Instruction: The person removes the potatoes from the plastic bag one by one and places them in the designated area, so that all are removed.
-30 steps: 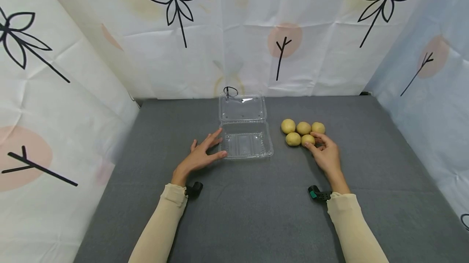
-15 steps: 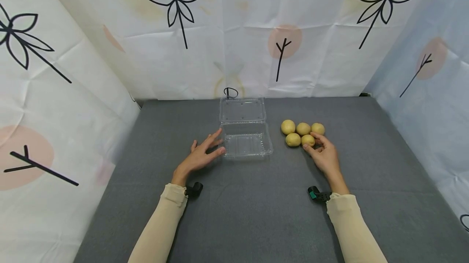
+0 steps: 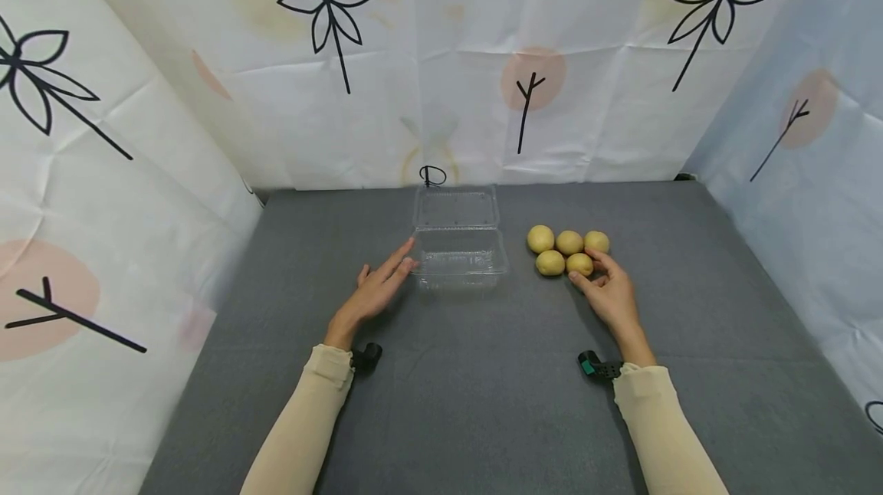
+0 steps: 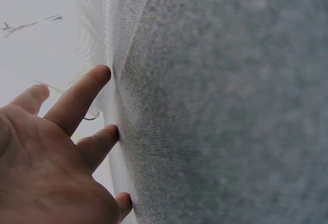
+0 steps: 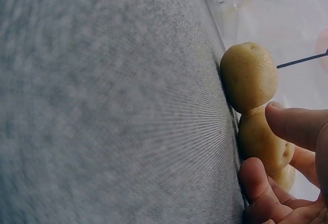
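Five-fingered and nearly straight, my left hand is at the left side of a clear plastic clamshell container in the head view. Its fingertips appear to touch the container's left edge. The container's lid lies folded back, and its front rim looks raised off the table. Several potatoes sit in a two-row cluster to the right. My right hand pinches the front right potato between thumb and fingers. In the right wrist view the thumb lies across that potato, beside another potato.
A grey cloth-covered table lies beneath everything. White printed curtains hang along its back and both sides. A small black loop shows behind the lid.
The container's front rim has moved up and away from me, and my left thumb has moved with it, closer to the index finger. The right hand and potatoes stay in place.
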The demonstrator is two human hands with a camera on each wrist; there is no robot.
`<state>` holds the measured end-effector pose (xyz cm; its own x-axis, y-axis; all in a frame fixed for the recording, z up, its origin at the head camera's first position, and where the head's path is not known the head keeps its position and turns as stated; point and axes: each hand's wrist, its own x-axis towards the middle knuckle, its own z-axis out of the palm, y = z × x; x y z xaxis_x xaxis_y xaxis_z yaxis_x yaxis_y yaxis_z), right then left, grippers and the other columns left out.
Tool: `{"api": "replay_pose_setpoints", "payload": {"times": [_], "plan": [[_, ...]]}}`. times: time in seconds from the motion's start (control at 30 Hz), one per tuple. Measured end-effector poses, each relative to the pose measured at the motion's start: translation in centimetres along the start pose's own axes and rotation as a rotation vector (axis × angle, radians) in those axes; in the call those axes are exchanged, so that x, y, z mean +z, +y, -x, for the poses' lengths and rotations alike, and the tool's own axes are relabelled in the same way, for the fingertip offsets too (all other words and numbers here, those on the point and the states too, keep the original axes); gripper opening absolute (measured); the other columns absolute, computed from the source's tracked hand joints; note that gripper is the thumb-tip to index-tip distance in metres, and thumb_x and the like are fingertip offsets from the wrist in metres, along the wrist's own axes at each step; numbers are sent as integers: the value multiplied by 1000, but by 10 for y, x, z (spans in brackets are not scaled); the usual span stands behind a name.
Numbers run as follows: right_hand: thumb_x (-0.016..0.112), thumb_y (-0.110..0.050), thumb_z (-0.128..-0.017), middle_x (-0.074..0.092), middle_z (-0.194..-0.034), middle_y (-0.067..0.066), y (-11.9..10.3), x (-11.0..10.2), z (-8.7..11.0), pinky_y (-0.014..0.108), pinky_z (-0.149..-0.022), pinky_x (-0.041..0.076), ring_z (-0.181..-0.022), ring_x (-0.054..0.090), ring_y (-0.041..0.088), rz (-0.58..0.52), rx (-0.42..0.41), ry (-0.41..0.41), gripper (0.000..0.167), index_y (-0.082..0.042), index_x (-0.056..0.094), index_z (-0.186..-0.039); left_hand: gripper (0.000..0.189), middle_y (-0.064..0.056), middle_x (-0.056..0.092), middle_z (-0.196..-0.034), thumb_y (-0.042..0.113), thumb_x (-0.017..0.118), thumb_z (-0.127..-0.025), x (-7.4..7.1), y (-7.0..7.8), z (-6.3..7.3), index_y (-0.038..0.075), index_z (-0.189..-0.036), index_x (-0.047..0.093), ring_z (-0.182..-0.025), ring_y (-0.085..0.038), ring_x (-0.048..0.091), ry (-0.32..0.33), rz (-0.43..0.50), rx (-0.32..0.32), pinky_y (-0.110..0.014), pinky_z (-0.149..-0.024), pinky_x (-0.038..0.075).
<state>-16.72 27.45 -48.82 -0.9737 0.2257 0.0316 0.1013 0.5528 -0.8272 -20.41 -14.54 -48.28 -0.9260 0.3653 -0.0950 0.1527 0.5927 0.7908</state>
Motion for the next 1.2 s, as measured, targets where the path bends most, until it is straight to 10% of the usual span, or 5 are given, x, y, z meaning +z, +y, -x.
{"api": "replay_pose_setpoints", "payload": {"times": [0.4, 0.73, 1.0, 1.2], "plan": [[74, -20, -95, 58, -135, 27, 3, 1, -3, 20, -57, 43, -59, 49, -6, -4, 0, -3, 64, -10, 47, -153, 68, -7, 53, -153, 61, 12, -108, -4, -1, -2, 29, -165, -4, -160, -26, 11, -21, 55, -23, -65, -118, -15], [73, -23, -96, 54, -136, 25, -3, -3, 0, 20, -58, 43, -62, 48, -4, -9, 3, 14, 70, -11, 40, -157, 61, -10, 50, -156, 53, 26, -111, -7, -3, 8, 37, -165, 4, -155, -29, 29, 12, 47, 15, -61, -124, -3], [70, -30, -97, 56, -133, 26, -20, 0, -1, 42, -80, 46, -89, 59, 30, 91, -187, 321, 63, -9, 49, -152, 64, -10, 24, -170, 54, 36, -108, -14, 6, 18, 32, -165, 17, -159, -43, 5, 299, -263, 33, -71, -119, 4], [63, -50, -98, 42, -157, 25, -50, -4, -10, 68, -114, 23, -144, 35, 48, 225, -328, 266, 75, -12, 38, -159, 71, -7, 13, -173, 65, 38, -103, -20, 25, 9, 34, -164, 20, -159, -42, -9, 549, -468, 48, -71, -119, -4]]}}
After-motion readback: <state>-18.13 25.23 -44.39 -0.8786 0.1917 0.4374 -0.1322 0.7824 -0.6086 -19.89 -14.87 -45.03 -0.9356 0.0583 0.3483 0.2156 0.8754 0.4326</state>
